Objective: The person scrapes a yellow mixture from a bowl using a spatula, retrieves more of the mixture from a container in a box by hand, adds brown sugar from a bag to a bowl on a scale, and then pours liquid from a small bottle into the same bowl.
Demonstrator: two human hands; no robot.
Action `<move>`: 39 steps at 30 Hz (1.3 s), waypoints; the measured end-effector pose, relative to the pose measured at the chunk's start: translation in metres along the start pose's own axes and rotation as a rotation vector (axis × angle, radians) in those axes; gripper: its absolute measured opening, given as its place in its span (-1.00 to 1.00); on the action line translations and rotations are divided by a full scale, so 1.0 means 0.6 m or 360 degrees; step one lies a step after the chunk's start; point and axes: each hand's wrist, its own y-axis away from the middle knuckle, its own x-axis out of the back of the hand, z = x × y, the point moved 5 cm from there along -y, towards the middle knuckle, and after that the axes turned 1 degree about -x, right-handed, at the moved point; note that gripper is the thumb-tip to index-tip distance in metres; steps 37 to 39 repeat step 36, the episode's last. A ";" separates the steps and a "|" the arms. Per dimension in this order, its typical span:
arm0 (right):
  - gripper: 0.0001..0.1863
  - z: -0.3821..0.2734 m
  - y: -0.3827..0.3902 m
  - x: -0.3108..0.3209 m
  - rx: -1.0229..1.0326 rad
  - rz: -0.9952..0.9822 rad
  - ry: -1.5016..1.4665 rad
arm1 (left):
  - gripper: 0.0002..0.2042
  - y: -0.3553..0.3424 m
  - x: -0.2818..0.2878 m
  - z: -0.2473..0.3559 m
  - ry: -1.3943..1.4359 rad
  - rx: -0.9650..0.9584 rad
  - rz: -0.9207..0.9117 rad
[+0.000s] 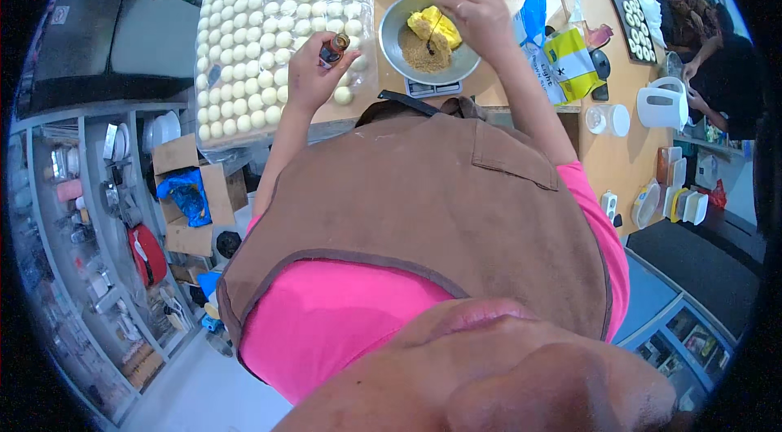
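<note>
Just left of the metal bowl (399,53), the left hand (309,78) grips a small brown bottle (333,48); over that bowl, the right hand (481,17) pinches a dark spoon (432,35).

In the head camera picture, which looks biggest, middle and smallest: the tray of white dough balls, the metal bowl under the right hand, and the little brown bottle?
Largest to smallest, as they look:
1. Tray of white dough balls
2. Metal bowl under the right hand
3. Little brown bottle in the left hand
</note>
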 end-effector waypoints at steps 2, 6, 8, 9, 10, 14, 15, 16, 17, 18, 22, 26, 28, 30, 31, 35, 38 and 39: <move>-0.76 -0.014 -0.034 0.051 0.0099 0.0131 0.0025 | -0.69 0.003 0.002 0.000 0.0012 0.0031 0.0012; -0.77 -0.019 -0.041 0.068 0.0072 0.0295 -0.0079 | -0.66 0.002 0.004 0.006 -0.0033 0.0062 0.0015; -0.77 0.003 -0.006 0.003 -0.0079 0.0230 -0.0172 | -0.66 -0.004 0.001 0.013 -0.0035 -0.0007 0.0014; -0.77 0.024 0.022 -0.043 -0.0230 0.0155 -0.0270 | -0.67 -0.006 -0.001 0.018 -0.0033 -0.0065 0.0014; -0.76 0.044 0.056 -0.103 -0.0309 -0.0315 -0.0135 | -0.67 -0.007 -0.004 0.022 -0.0026 -0.0074 0.0001; -0.75 0.033 0.055 -0.093 -0.0406 -0.0392 -0.0207 | -0.66 -0.011 -0.005 0.024 -0.0100 -0.0097 0.0024; -0.74 0.025 0.043 -0.065 -0.0461 -0.0183 -0.0261 | -0.66 -0.004 -0.004 0.028 -0.0119 -0.0123 0.0040; -0.74 0.020 0.029 -0.046 -0.0466 -0.0184 -0.0264 | -0.66 -0.002 -0.006 0.029 -0.0120 -0.0121 0.0034; -0.74 0.017 0.015 -0.024 -0.0511 -0.0125 -0.0378 | -0.66 0.000 -0.010 0.027 -0.0119 -0.0056 -0.0001; -0.74 0.017 0.005 -0.011 -0.0554 -0.0058 -0.0486 | -0.66 -0.006 -0.013 0.026 -0.0118 -0.0001 -0.0033; -0.72 0.035 0.057 -0.101 -0.0526 -0.0280 -0.0360 | -0.65 -0.020 -0.027 0.032 -0.0009 -0.0026 -0.0066; -0.61 0.048 0.087 -0.121 -0.0529 -0.0547 -0.0368 | -0.65 -0.024 -0.029 0.036 -0.0167 -0.0151 -0.0029; -0.59 0.040 0.053 -0.074 -0.0741 -0.0531 -0.0583 | -0.65 -0.016 -0.032 0.036 -0.0041 -0.0038 -0.0082; -0.58 0.059 0.045 -0.067 -0.0964 -0.0486 -0.0786 | -0.66 -0.017 -0.042 0.035 -0.0018 -0.0020 -0.0105; -0.59 0.081 0.061 -0.092 -0.1086 -0.0364 -0.1346 | -0.67 -0.021 -0.046 0.045 0.0056 -0.0035 -0.0104; -0.68 0.094 0.103 -0.149 -0.0955 -0.0894 -0.0959 | -0.67 -0.029 -0.058 0.058 0.0103 -0.0103 -0.0131; -0.66 0.072 0.105 -0.137 -0.0631 -0.1351 -0.0099 | -0.67 -0.026 -0.060 0.061 0.0093 -0.0087 -0.0165; -0.66 0.072 0.105 -0.137 -0.0631 -0.1351 -0.0099 | -0.67 -0.026 -0.060 0.061 0.0093 -0.0087 -0.0165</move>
